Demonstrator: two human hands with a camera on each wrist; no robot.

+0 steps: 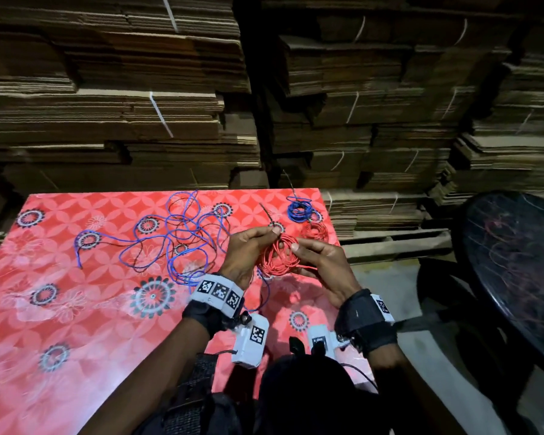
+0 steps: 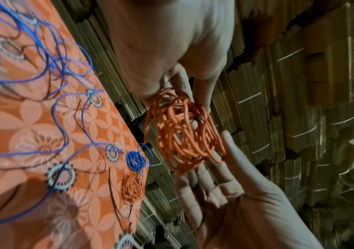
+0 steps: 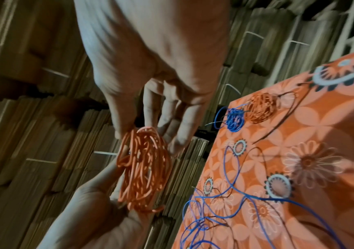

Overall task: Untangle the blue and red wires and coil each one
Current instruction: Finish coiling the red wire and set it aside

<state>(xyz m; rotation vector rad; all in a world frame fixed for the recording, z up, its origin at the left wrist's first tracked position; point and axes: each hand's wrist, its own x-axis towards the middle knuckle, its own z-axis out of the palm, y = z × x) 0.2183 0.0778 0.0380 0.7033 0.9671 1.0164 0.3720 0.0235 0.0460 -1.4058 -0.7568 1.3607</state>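
Both hands hold one red wire coil (image 1: pixel 278 255) up between them: left hand (image 1: pixel 244 255) pinching its top edge, right hand (image 1: pixel 322 271) gripping the other side. Just beyond the right hand, a small blue coil (image 1: pixel 299 210) and another red coil (image 1: pixel 315 232) lie on the tabletop (image 1: pixel 76 309). Loose blue wire (image 1: pixel 170 237) sprawls left of the left hand.

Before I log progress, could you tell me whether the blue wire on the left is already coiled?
No, the blue wire lies spread in loose tangled loops on the table.
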